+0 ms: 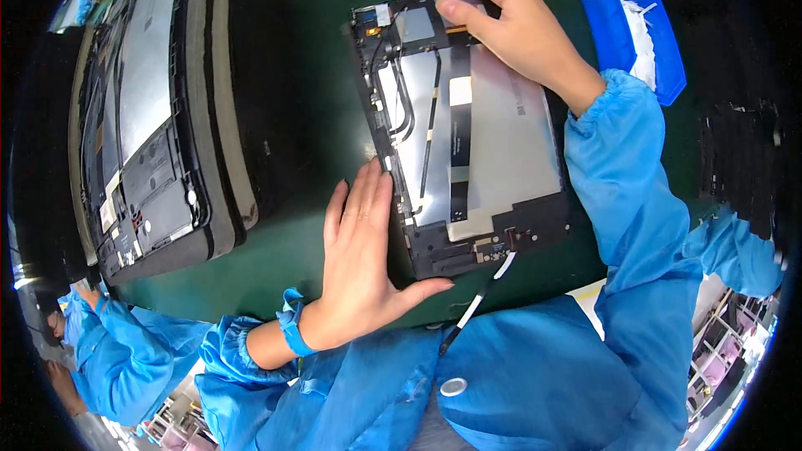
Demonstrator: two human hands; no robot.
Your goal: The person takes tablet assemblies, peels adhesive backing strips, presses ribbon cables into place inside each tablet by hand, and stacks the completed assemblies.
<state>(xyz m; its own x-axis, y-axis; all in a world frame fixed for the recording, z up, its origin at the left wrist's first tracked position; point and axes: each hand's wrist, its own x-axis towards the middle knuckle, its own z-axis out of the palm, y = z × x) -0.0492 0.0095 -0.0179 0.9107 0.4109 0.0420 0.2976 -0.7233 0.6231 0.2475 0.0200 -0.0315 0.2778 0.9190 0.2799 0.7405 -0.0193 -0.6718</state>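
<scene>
An opened tablet (pixel 518 125), its inside facing up, lies slightly turned on the green table. Silver plates, black cables and small boards show in it. My right hand (pixel 514 21) grips its top edge, the thumb on the inner face and the other fingers at the rim. Along the lower left edge my left hand (pixel 359 255) lies with fingers stretched out, fingertips touching the frame and the thumb spread beneath the bottom edge. From that bottom edge a thin white-and-black flex cable (pixel 476 305) hangs toward my blue smock.
At left, a stack of similar tablet bodies (pixel 150 58) rests in black foam trays (pixel 219 117). A blue bin (pixel 675 67) with white strips stands at the upper right, black pieces (pixel 739 150) below it. Other people in blue sleeves (pixel 125 351) are at the left.
</scene>
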